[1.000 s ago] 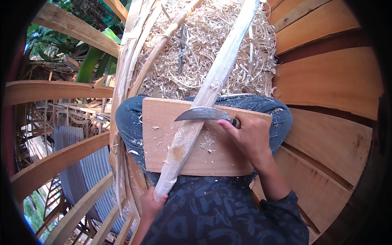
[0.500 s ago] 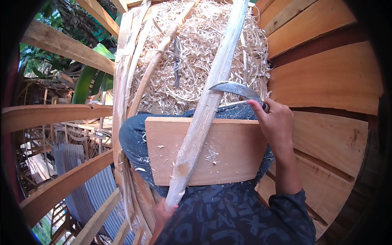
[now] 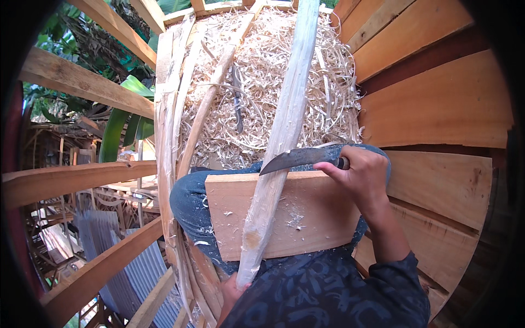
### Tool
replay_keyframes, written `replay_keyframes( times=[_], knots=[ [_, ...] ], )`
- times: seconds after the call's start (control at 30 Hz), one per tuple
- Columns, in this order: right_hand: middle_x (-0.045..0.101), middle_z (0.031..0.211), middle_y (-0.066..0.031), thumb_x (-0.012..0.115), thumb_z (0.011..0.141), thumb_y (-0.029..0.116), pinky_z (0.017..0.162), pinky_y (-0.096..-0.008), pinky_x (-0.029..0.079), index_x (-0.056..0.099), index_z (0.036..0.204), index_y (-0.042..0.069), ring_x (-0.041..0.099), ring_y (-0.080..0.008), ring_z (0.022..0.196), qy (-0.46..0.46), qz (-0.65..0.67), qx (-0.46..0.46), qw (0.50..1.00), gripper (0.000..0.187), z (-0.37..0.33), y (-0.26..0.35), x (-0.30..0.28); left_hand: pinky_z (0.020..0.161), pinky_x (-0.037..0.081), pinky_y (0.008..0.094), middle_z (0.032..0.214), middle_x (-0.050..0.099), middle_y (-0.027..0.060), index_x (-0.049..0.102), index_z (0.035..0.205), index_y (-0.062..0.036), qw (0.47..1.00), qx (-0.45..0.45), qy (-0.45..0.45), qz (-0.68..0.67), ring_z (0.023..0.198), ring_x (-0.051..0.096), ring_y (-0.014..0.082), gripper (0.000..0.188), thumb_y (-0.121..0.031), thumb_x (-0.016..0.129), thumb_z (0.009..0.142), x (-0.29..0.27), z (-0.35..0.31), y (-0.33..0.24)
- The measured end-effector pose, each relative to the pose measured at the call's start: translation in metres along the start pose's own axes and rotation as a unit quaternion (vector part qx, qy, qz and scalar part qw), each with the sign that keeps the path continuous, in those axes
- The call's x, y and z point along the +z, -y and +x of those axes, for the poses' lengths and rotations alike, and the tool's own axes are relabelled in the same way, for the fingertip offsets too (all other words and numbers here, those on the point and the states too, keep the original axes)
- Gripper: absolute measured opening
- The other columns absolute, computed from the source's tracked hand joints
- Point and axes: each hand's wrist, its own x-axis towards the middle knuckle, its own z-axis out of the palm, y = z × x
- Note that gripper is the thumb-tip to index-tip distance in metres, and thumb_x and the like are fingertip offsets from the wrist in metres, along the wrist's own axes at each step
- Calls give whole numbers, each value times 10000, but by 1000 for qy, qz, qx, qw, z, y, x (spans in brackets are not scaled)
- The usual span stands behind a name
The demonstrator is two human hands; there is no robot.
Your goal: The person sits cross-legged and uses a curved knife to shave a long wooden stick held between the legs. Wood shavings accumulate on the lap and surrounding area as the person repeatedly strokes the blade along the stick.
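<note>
A long, pale, peeled wooden pole (image 3: 285,123) slants from the far end of the shavings down across a wooden board (image 3: 317,210) on my lap. My left hand (image 3: 235,290) is closed around the pole's near end, partly hidden beside my shirt. My right hand (image 3: 362,174) grips the dark handle of a curved knife (image 3: 295,158). Its blade lies across the pole just beyond the board's far edge, with the tip reaching past the pole's left side. Small wood chips are scattered over the board and my trousers.
Curly wood shavings (image 3: 257,98) cover the floor ahead. Another knife-like tool (image 3: 237,104) lies on them. Long wooden strips (image 3: 170,104) run along the left, beside open wooden rails (image 3: 82,175). A plank wall (image 3: 437,104) stands close on the right.
My right hand has drawn the knife toward me along the pole, from well beyond the board to near its far edge. The blade shows more of its flat side. My left hand keeps its hold.
</note>
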Motion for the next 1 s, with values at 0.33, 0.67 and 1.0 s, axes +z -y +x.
replay_keyframes(
  times=[0.33,0.67,1.0],
  knots=[
    [477,445,-92,619,759,597,413,-344,384,517,510,35,501,-247,400,-30,10,184,982,623,33,-28,-8,560,468,371,645,590,180,583,802,2,1000,0,5,27,643,649,289,496,-485,671,764,-1,5,-11],
    [463,426,-81,626,710,643,387,-333,381,486,487,77,492,-244,377,62,42,-17,997,625,-20,25,-10,558,464,384,652,590,185,580,789,-11,997,-1,-7,75,637,641,311,483,-482,682,752,-1,3,5],
    [496,450,-102,577,748,660,418,-361,409,502,491,50,530,-260,420,-11,-29,85,996,666,38,-19,-8,544,453,399,646,586,191,566,768,-23,996,-1,-47,76,629,626,355,475,-482,688,743,7,5,1]
  ],
)
